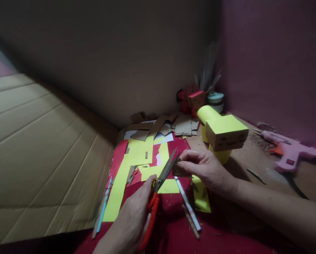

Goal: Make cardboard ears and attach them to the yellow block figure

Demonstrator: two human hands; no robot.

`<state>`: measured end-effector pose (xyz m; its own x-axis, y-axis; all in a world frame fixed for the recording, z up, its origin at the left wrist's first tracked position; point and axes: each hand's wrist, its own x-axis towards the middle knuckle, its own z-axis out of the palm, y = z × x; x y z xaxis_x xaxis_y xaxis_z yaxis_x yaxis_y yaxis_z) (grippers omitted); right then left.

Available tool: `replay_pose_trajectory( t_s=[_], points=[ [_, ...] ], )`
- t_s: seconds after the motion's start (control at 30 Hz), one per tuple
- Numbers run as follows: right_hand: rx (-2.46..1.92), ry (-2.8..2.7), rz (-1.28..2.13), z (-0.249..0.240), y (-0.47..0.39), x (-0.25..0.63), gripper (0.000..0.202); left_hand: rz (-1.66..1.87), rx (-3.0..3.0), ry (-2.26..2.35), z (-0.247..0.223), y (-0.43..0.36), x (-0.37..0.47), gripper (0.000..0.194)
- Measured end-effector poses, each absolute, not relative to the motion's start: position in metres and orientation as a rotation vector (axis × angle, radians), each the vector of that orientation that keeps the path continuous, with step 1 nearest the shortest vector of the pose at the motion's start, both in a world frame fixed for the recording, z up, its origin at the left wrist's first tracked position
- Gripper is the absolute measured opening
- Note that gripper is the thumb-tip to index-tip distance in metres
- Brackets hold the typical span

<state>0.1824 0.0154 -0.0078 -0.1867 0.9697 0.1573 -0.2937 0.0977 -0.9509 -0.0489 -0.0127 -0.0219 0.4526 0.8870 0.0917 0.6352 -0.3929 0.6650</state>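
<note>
The left grip (136, 210) wraps closed round red-handled metal scissors (165, 174); the right grip (210, 171) pinches small brown cardboard (179, 170), mid-frame.

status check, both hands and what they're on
Left hand on red-handled scissors, blades slightly parted. Right hand pinching small cardboard piece at the blade tips. Yellow paper strip and white-striped stick lying close below.

Reaching in from the near edge with the left hand (138, 208) closed in a grip, and from the right with the right hand (207, 171) pinching, thumb against fingers.
</note>
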Motion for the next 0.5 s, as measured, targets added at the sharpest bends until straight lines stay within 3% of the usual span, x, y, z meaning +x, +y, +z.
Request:
replay_pose_trajectory(
  t_s=[0.5],
  points=[
    [-0.84,-1.202,1.467,-0.007,0.01,0.179,0.009,0.457,2.194,1.225,-0.007,-0.014,-0.039,0.047]
  ],
)
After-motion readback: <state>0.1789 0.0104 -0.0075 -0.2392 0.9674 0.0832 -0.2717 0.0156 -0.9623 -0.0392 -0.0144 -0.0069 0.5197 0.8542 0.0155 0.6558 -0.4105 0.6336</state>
